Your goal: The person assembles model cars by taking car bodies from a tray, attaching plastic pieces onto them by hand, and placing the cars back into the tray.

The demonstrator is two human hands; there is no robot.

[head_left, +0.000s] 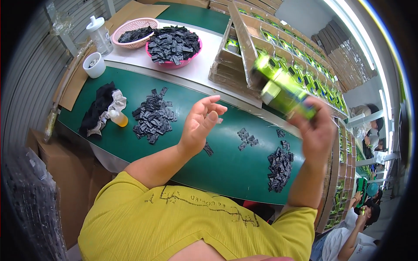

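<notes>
My right hand [317, 130] is closed round a lime-green plastic part [283, 93], smeared by motion, with a dark end and a bit of blue. It is held up beside a carton of similar green parts [291, 65]. My left hand [201, 124] hovers over the green tabletop [196, 169], its fingers loosely bent and apart from the thumb, and nothing shows in it. Below it lies a small black plastic piece [208, 149]. Heaps of such black pieces lie to its left [153, 115] and near my right forearm [280, 169], with a few loose ones [247, 139] between.
At the back stand a pink bowl [200, 48] heaped with black pieces, a pale pink basket [116, 40], a lidded clear jug [101, 37] and a white cup [94, 65]. A small bottle of orange liquid [118, 118] stands by dark cloth [96, 106]. Co-workers sit far right.
</notes>
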